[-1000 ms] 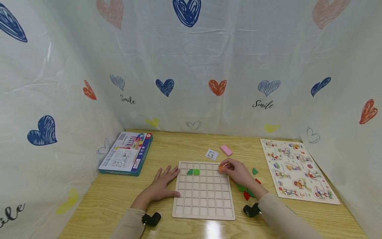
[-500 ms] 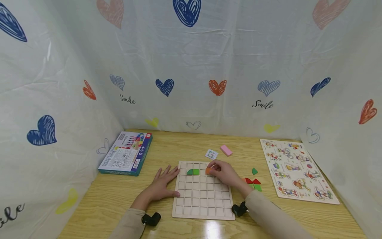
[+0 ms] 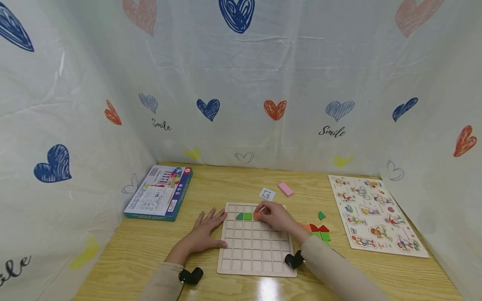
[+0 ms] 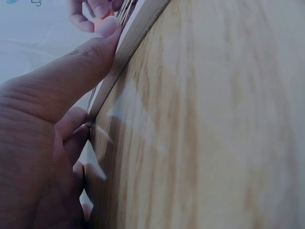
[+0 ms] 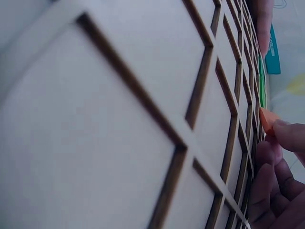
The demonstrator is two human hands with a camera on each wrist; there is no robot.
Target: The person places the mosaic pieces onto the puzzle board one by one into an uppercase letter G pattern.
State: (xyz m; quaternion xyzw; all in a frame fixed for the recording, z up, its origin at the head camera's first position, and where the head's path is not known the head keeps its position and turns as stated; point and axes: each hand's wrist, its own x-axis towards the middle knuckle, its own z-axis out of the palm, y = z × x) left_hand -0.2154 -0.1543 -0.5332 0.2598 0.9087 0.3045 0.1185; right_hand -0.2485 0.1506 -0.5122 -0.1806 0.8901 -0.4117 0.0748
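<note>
My right hand (image 3: 274, 214) pinches a small orange tile (image 3: 255, 216) between thumb and fingers over the wooden grid board (image 3: 256, 255). The tile is right beside a green square tile (image 3: 247, 216), which has a green quarter-round tile (image 3: 239, 216) to its left, both set in the second row. In the right wrist view the orange tile (image 5: 268, 119) tilts, one edge down at the grid. My left hand (image 3: 205, 232) lies with fingers spread along the board's left edge, thumb touching the rim. From the left wrist, that thumb (image 4: 90, 57) shows against the board's side.
Several red, green and orange tiles (image 3: 320, 232) lie right of the board, partly behind the right arm, with one green tile (image 3: 321, 215) apart. Beyond the board are a patterned card (image 3: 267, 194) and a pink block (image 3: 285, 189). A box (image 3: 160, 193) stands left, a picture puzzle board (image 3: 373, 213) right.
My right hand has carried the orange tile leftward across the second row, from the board's right side up to the green square. The left hand has stayed in place.
</note>
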